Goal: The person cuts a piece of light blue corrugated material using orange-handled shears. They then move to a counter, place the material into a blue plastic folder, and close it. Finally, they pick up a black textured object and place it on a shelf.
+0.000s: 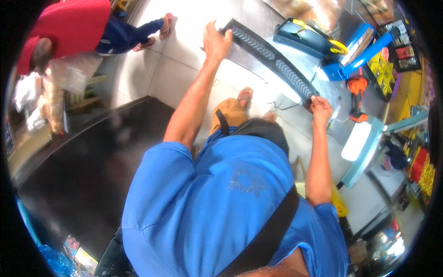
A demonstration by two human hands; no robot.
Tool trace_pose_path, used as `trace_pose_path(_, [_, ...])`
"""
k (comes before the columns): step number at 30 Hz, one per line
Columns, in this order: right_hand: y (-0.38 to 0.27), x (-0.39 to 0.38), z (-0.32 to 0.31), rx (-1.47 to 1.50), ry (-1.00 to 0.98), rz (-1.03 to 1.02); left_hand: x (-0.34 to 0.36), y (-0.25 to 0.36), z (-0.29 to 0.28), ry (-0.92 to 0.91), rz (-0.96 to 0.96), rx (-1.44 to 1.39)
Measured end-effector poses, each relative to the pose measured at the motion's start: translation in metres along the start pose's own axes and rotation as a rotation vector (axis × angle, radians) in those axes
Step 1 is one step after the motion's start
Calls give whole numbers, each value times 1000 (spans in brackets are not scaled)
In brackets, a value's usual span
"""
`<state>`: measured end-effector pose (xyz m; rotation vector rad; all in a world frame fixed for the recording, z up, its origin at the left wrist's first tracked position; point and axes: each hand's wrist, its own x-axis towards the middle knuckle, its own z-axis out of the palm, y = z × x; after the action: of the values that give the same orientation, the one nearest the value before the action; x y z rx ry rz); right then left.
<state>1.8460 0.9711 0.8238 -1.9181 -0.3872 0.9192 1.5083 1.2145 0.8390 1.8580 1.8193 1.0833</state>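
A long black curved strip (272, 60) with grey chevron marks along its face stretches between my two hands, held up over the floor and beside the metal worktop. My left hand (217, 41) is closed around its far left end. At the nearer right end, my right hand (320, 109) pinches the strip between thumb and fingers. A thin dark wire (288, 107) shows below the right end; whether it joins the strip I cannot tell.
To the right are a dark case with a yellow cable (302, 38), a blue tool (360, 55), an orange power drill (356, 94) and a pale teal-framed piece (364, 143). A dark glossy surface (101, 171) lies left. Another person in red (69, 27) stands upper left.
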Motion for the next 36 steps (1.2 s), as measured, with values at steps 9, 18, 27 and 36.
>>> trace_pose_path(9, [-13,-3,-6,-30,6,76,24,-6,-17,-408,-248,-127])
trace_pose_path(18, [-19,-13,-1,17,32,105,29,-2,-13,-405,-233,-81])
trace_pose_path(27, [-14,-11,-1,44,44,136,36,-4,-9,-464,-244,-58])
trace_pose_path(36, [-25,-21,15,102,98,73,38,-11,-3,-495,-236,-86])
